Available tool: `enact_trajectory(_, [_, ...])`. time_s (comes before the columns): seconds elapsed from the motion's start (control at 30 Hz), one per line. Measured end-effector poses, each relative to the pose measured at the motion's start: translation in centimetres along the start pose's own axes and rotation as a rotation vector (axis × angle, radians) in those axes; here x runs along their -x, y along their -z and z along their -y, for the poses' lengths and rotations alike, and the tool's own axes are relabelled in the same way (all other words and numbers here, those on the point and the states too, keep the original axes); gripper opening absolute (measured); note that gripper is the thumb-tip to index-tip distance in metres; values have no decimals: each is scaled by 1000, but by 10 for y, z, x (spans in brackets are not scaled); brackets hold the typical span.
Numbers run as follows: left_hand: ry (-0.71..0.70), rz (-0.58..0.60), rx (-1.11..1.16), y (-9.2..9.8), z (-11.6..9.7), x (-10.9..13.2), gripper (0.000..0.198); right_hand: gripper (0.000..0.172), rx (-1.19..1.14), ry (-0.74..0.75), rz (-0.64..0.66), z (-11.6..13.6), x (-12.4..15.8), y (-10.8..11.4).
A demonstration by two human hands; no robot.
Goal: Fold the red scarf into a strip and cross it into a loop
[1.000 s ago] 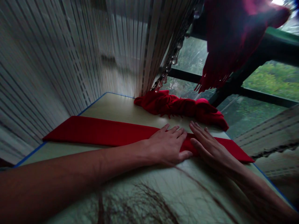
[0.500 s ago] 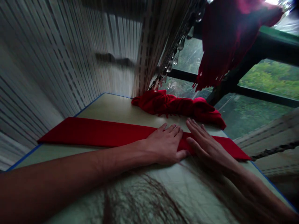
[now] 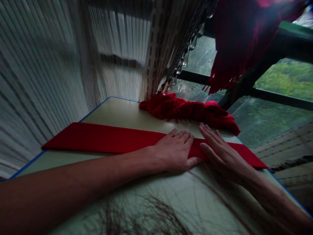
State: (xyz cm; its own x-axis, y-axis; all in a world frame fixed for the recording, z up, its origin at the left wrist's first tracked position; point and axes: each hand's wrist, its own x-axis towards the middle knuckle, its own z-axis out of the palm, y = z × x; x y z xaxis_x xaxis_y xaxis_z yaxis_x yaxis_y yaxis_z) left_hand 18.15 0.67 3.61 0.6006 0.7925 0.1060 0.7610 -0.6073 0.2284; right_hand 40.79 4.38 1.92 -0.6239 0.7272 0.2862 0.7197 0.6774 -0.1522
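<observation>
A long, flat folded strip of red cloth [image 3: 102, 138] lies across the pale table [image 3: 114, 109], its two ends reaching the table's blue-edged sides. My left hand [image 3: 176, 150] rests palm down on the strip right of its middle, fingers stretched out and thumb spread. Just to its right, my right hand [image 3: 221, 151] is over the strip, tilted on its side with straight fingers and a raised thumb. Whether its lower edge presses on the cloth I cannot tell. Neither hand grips anything. Part of the strip is hidden beneath both hands.
Behind the strip, a crumpled red fringed scarf [image 3: 190, 110] lies along the far table edge. Another red fringed cloth [image 3: 234, 42] hangs before the window [image 3: 278, 114]. String curtains [image 3: 119, 39] stand at the left and back. Blurred hair strands [image 3: 156, 212] cross the view's bottom.
The view has shifted slightly, so everything sits a little farther right. Both hands keep nearly the same pose on and over the cloth strip.
</observation>
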Motion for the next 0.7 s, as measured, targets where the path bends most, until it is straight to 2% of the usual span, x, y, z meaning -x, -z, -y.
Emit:
enact_trajectory(0.07, [-3, -1, -3, 0, 0, 0, 82, 66, -5, -9, -23, -1, 0, 1])
enact_trajectory(0.17, [3, 21, 1, 1, -1, 0, 83, 65, -14, -2, 56, -1, 2, 1])
enact_trajectory(0.3, [1, 4, -2, 0, -1, 1, 84, 66, -18, -41, -28, -2, 3, 1])
enact_trajectory(0.4, [-1, 16, -1, 0, 0, 0, 84, 66, -20, -38, 53, -4, 3, 0])
enact_trajectory(0.5, [3, 14, -11, 0, 0, 0, 83, 66, -18, -82, 6, -7, 3, 0])
enact_trajectory(0.63, [-5, 12, -7, -1, 0, 0, 83, 67, -21, -107, 72, -15, 5, 3])
enact_trajectory(0.7, [-3, 9, -6, -2, 0, 1, 83, 65, -24, -129, 30, -20, 6, 4])
